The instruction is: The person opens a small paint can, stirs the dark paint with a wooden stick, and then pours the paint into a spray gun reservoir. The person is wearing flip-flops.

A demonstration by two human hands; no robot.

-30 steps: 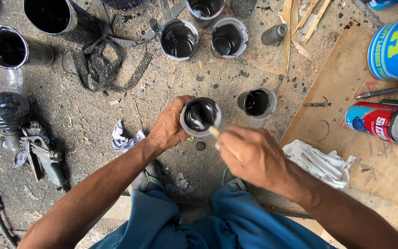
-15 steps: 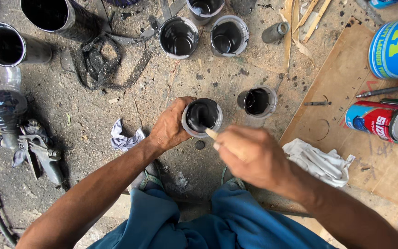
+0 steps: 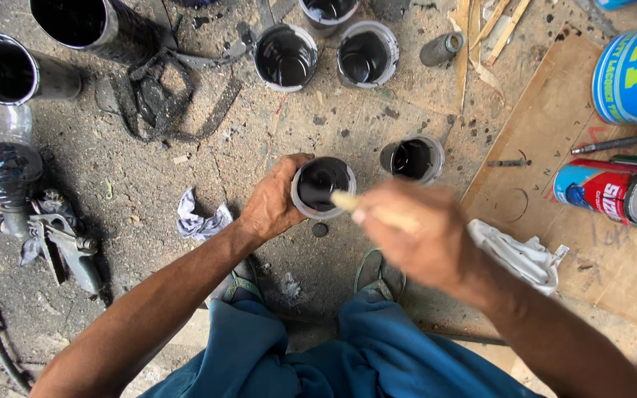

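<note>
My left hand [image 3: 274,200] grips the side of a small round container of black paint [image 3: 323,186] that stands on the dusty ground. My right hand [image 3: 414,234], blurred by motion, holds a pale wooden stick [image 3: 348,202] whose tip reaches the container's right rim. A second black-filled cup [image 3: 412,158] stands just right of it, untouched.
Two more black-filled cups [image 3: 286,56] [image 3: 363,55] stand further away. Large black tubes [image 3: 9,72] lie at the upper left, a spray gun [image 3: 60,236] at the left. Paint cans [image 3: 632,74] [image 3: 613,193] and a white rag [image 3: 519,255] rest on a plywood board [image 3: 591,273] at the right.
My right hand has shifted right and up with the stick and is now motion-blurred. The left hand keeps its grip on the container.
</note>
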